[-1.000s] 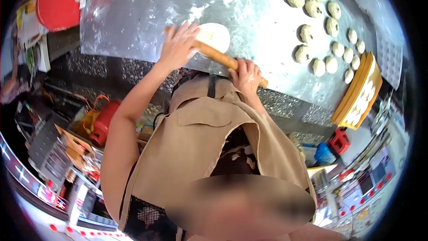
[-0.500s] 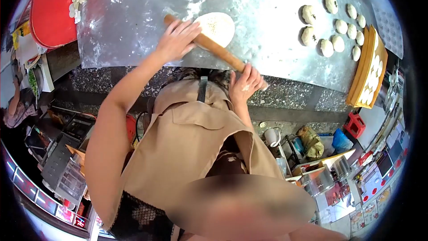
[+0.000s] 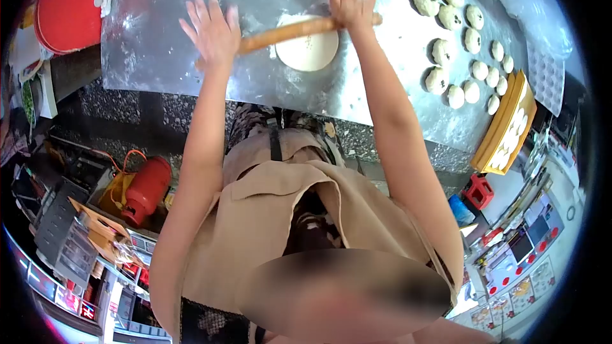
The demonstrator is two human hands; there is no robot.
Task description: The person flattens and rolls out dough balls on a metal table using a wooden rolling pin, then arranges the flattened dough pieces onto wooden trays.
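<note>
A wooden rolling pin (image 3: 287,33) lies aslant across the far part of a round, flat piece of dough (image 3: 309,56) on the floury metal tabletop (image 3: 166,51). Pressing on the pin's left part with the palm, my left hand (image 3: 215,33) has its fingers stretched and spread. My right hand (image 3: 354,0) rests on the pin near its right end, farther from my body, fingers extended forward. Neither hand wraps round the pin. Small specks show on the dough's surface, partly covered by the pin.
Several filled dough balls (image 3: 442,52) and smaller plain ones (image 3: 471,92) sit to the right. Beyond them stand a yellow tray (image 3: 503,134) with white pieces and a dimpled plastic sheet (image 3: 546,76). A red round lid or seat (image 3: 69,6) is at left, a red gas cylinder (image 3: 148,186) below.
My right hand has swung forward, away from my body, and its fingers have straightened. The pin's tilt has reversed, its right end now farther away. My left hand has shifted left and spread its fingers.
</note>
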